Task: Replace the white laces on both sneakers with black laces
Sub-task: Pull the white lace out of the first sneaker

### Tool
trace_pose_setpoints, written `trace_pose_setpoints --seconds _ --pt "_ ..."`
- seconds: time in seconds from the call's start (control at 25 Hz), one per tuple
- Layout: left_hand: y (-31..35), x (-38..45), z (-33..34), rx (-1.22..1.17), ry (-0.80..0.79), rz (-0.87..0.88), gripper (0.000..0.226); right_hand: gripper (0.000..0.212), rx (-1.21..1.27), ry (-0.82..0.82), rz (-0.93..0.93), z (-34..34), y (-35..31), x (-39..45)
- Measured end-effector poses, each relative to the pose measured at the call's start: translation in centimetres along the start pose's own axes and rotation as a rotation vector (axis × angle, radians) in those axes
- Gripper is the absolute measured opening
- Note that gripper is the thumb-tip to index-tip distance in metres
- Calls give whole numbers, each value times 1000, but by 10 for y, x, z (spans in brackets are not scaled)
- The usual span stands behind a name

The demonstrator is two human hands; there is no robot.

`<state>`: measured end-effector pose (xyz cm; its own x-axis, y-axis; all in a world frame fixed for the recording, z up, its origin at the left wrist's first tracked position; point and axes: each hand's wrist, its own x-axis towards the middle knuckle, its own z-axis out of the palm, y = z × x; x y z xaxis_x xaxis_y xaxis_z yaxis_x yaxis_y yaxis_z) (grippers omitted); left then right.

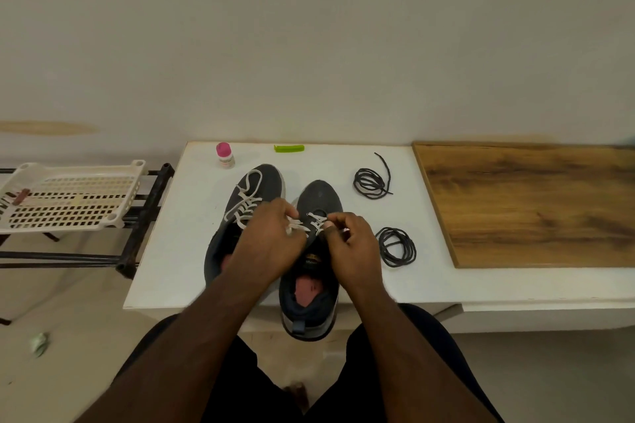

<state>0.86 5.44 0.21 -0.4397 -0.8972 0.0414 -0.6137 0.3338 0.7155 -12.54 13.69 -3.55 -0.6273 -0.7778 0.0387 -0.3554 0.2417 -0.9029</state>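
Note:
Two dark sneakers stand side by side on the white table [178, 251], toes away from me. The left sneaker [254, 189] has its white lace [245, 199] threaded and tied. Over the right sneaker [318, 203], my left hand [271, 240] pinches a bunch of its white lace [295, 225]. My right hand [354, 244] pinches the same lace near the eyelets on the other side. Two coiled black laces lie to the right, one further back [372, 182] and one nearer [395, 247].
A small bottle with a pink cap [225, 154] and a green clip [289, 148] sit at the table's back edge. A wooden board [532, 203] lies to the right. A white perforated tray [68, 197] rests on a black rack at the left.

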Motion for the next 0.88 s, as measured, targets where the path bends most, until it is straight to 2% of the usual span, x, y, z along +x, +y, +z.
trace_pose_setpoints --seconds 0.12,0.28,0.52,0.68,0.88 --pt "-6 -17 7 119 -153 -87 30 26 -126 -144 -52 0 0 7" --pt "-5 -16 7 240 -118 -46 26 34 -253 -230 -73 3 3 5" --pt "-11 -9 9 151 -149 -106 31 14 -444 -154 -136 14 -3 2" --pt "-14 -6 9 129 -180 -93 31 8 -313 -46 -10 11 0 4" --pt "-16 -6 9 136 -173 -82 31 4 -312 -163 -142 7 -2 4"
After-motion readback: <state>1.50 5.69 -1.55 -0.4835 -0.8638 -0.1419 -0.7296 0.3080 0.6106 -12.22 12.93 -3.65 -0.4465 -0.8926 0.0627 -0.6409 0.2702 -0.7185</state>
